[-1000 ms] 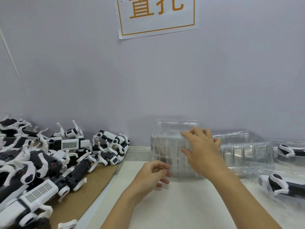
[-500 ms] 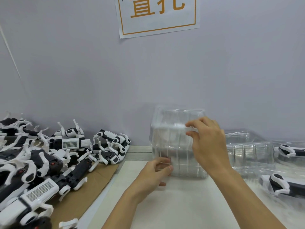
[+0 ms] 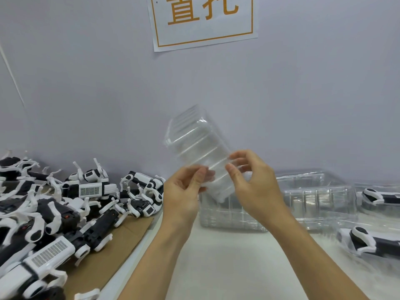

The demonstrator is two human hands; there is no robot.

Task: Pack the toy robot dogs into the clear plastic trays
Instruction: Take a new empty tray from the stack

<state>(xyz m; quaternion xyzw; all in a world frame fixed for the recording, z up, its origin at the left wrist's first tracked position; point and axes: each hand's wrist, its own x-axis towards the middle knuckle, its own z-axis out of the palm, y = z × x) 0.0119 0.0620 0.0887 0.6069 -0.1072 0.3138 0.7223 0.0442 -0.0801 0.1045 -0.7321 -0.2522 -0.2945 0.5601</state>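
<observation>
Above the white surface (image 3: 227,267), at centre: a clear plastic tray (image 3: 198,148) was held in the air, tilted, its upper end leaning toward the wall.
Left hand (image 3: 184,191): grasped the tray's lower left edge, thumb and fingers pinched on the plastic.
Right hand (image 3: 253,182): grasped the tray's lower right edge, fingertips curled onto the rim.
Tray stack (image 3: 231,215): more clear trays rested on the surface directly behind the hands, below the lifted one.
Second tray stack (image 3: 318,198): stood just beside the first, to its right, against the wall.
Toy robot dogs, loose (image 3: 54,213): a heap of black-and-white dogs lay at far left, partly on a sheet of brown cardboard (image 3: 112,256).
Packed dogs: one dog (image 3: 372,239) lay at the right edge in clear plastic, blurred; another (image 3: 378,195) lay behind it, near the wall.
Wall sign (image 3: 203,20): a white paper with an orange border and orange characters hung above the scene.
</observation>
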